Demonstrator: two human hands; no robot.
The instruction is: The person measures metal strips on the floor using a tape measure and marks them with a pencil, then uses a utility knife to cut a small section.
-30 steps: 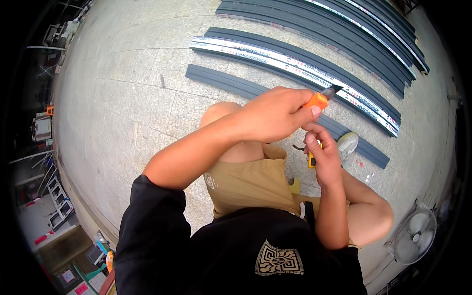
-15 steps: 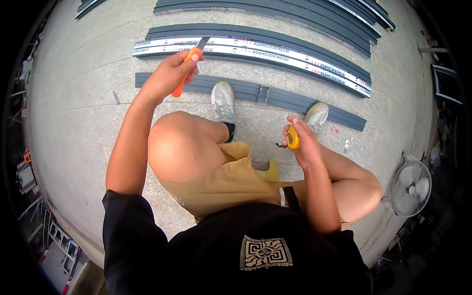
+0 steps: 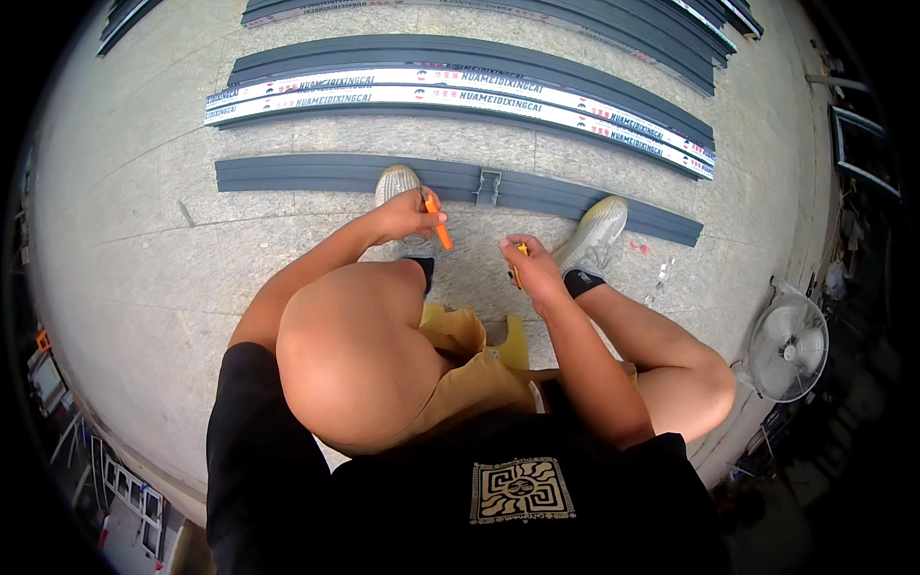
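My left hand (image 3: 404, 218), above my left shoe, is closed round an orange-handled utility knife (image 3: 439, 226). Its blade does not show clearly here. To the right, my right hand (image 3: 539, 272) grips a yellow tape measure (image 3: 519, 264), mostly hidden by the fingers. Just beyond both hands a long dark grey metal profile (image 3: 297, 175) lies across the floor, passing by my shoe tips. A short silver bracket-like piece (image 3: 489, 189) sits across its middle. Neither hand touches the profile.
Farther off lie bundled grey profiles (image 3: 383, 57) with white printed film, and more stacks behind them. Red scraps (image 3: 640, 248) lie right of my right shoe (image 3: 596, 235). A fan (image 3: 789, 347) stands at the right. Something yellow (image 3: 514, 347) shows beneath me.
My left hand has come down and right, toward me, with the knife. The right hand has moved left with the tape measure. The view has shifted slightly.
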